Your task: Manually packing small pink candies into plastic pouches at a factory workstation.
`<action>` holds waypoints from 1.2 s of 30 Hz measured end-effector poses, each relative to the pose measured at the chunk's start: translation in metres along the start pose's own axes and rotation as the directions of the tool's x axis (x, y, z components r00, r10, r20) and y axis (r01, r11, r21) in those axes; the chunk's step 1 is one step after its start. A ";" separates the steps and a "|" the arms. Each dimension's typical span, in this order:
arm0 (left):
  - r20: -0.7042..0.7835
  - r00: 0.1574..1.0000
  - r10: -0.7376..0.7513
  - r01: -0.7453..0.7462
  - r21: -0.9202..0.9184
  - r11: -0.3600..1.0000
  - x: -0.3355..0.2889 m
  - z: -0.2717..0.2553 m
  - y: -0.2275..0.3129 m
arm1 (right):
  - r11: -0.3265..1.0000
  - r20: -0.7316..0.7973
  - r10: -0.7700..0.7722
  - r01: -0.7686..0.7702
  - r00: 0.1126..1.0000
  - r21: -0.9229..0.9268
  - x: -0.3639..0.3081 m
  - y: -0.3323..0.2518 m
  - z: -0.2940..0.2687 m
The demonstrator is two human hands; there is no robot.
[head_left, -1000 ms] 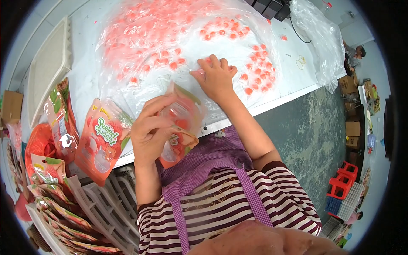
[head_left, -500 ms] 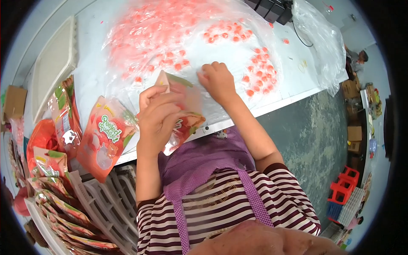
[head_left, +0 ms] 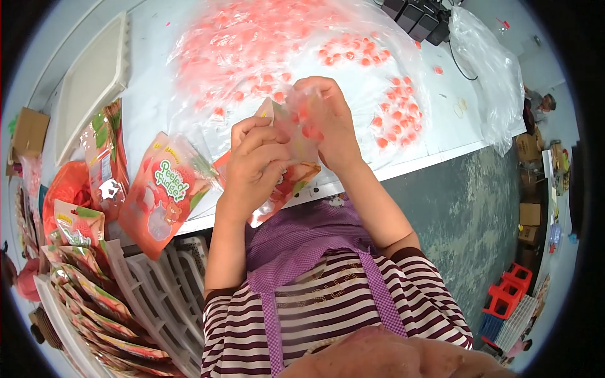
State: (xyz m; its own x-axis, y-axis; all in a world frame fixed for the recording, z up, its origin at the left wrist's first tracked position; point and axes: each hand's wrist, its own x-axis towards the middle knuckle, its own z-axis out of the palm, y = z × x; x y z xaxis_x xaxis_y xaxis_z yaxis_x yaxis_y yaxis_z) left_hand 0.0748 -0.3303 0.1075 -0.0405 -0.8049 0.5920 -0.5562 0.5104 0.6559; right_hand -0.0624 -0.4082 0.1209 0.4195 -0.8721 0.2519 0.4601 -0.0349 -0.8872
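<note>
My left hand [head_left: 255, 167] is closed around a red and green candy pouch [head_left: 291, 184], held over the table's near edge. At the pouch's upper end, my right hand [head_left: 335, 129] is closed on several small red candies [head_left: 307, 121] in clear wrappers. Its fingertips are partly hidden behind the wrappers. Beyond both hands, a large heap of the same wrapped candies [head_left: 233, 47] covers the table. Two smaller groups lie apart from it: one group [head_left: 354, 51] farther off and another group [head_left: 400, 113] right of my right hand.
Printed pouches [head_left: 161, 195] lie at the table's left edge. Below them, a white plastic crate [head_left: 148, 283] stands beside a row of filled pouches [head_left: 104, 302]. A pale tray [head_left: 94, 82] leans at far left. Crumpled clear plastic [head_left: 485, 75] hangs over the right corner; red stools [head_left: 507, 293] stand beyond.
My right hand has come from the table to the pouch's mouth, and wrapped candies now show at its fingers. My left hand still grips the pouch. The whole view has shifted slightly.
</note>
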 end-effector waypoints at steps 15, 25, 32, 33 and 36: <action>-0.155 0.988 0.011 -0.036 -0.155 0.987 -0.012 0.002 -0.010 | 0.875 0.176 0.026 0.063 0.984 -0.480 -0.017 -0.005 -0.003; -0.138 0.990 -0.013 -0.023 -0.256 0.966 -0.014 -0.005 0.006 | 0.827 0.409 -0.140 0.333 0.902 -0.452 -0.022 -0.019 -0.007; -0.115 0.992 0.055 -0.098 -0.411 0.907 -0.009 -0.011 0.018 | 0.673 0.547 -0.289 0.573 0.786 -0.468 -0.032 -0.028 0.002; -0.144 0.988 0.059 -0.117 -0.434 0.893 -0.011 -0.013 0.018 | 0.730 0.448 -0.375 0.556 0.812 -0.397 -0.034 -0.029 0.005; -0.180 0.983 0.042 -0.129 -0.505 0.854 -0.012 -0.016 0.023 | 0.577 0.662 -0.236 0.651 0.711 -0.493 -0.038 -0.040 -0.006</action>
State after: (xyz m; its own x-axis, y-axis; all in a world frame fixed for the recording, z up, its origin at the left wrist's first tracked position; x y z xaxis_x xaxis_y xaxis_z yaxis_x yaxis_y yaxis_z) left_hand 0.0762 -0.3039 0.1229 0.0861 -0.7154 0.6934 -0.0505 0.6920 0.7202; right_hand -0.1017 -0.3766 0.1440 0.7079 -0.2890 0.6445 0.1524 -0.8285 -0.5389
